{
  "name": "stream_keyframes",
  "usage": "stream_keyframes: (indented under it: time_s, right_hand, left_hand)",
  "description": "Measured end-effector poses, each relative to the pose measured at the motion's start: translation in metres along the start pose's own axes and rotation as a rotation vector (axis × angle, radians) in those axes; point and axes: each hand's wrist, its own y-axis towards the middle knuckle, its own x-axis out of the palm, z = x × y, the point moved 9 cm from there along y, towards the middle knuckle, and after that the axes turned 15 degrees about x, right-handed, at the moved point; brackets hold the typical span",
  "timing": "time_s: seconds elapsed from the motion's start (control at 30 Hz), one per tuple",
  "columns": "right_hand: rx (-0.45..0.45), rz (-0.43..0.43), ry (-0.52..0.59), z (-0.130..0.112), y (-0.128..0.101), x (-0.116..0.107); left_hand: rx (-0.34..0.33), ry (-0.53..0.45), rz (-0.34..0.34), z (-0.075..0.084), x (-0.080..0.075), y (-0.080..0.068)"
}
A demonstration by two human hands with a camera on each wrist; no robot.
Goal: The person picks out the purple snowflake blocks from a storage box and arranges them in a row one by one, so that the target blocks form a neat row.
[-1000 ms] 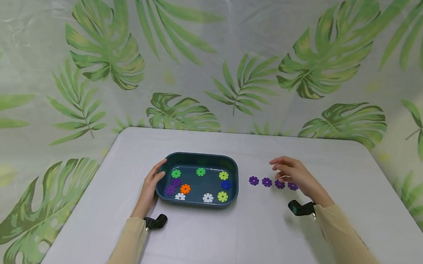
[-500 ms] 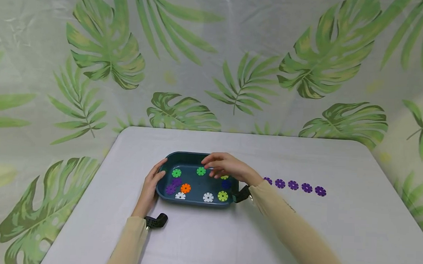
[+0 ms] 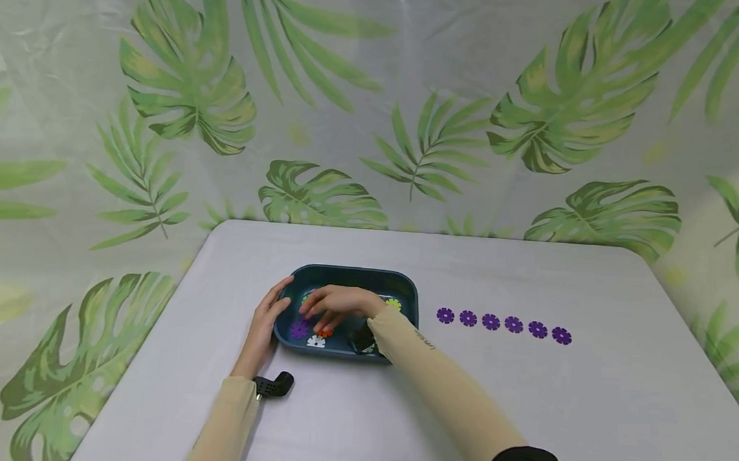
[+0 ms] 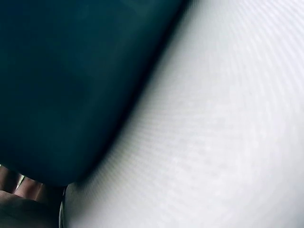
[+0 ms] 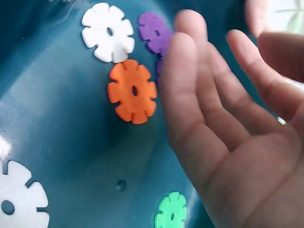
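Note:
A dark teal plastic tray (image 3: 339, 356) stands on the white table, holding several notched flower-shaped discs. My left hand (image 3: 261, 327) holds its left end, thumb and fingertips at the rim; the left wrist view shows mostly the tray's outer wall (image 4: 71, 85). Over the tray's left half hovers my right hand (image 3: 344, 302), fingers loosely bent and nothing visible between them. Near its fingertips lie an orange disc (image 5: 123, 92), a white disc (image 5: 108, 32) and a purple disc (image 5: 154, 31); a second purple one is mostly hidden behind the fingers. A green disc (image 5: 171, 213) lies beside the palm.
Right of the tray, several purple discs (image 3: 491, 322) lie flat in a spaced row on the table (image 3: 498, 263). A yellow-green disc (image 3: 394, 304) shows at the tray's right end. My right forearm covers the tray's front right corner. A leaf-patterned cloth (image 3: 422, 150) hangs behind.
My right hand has swung left from above the purple row, across the tray, to its left half. The whole row is now uncovered. My left hand stays on the tray.

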Motion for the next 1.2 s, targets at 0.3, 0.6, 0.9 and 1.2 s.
stream_keyframes:
  time_s: [0.3, 0.6, 0.9, 1.2]
  right_hand:
    - [0.084, -0.05, -0.032, 0.004, 0.015, 0.012]
    - [0.112, -0.047, -0.042, 0.0, 0.02, 0.016]
    - [0.088, 0.07, -0.04, 0.0, 0.012, -0.003]
    - [-0.042, 0.098, -0.07, -0.003, -0.027, -0.032]
  left_hand:
    - [0.021, -0.017, -0.021, 0.0, 0.005, 0.0]
    - [0.018, -0.018, -0.028, 0.001, 0.007, 0.0]
    - [0.011, 0.01, -0.01, 0.001, 0.004, 0.001]
    - [-0.013, 0.026, 0.011, -0.001, -0.001, -0.001]
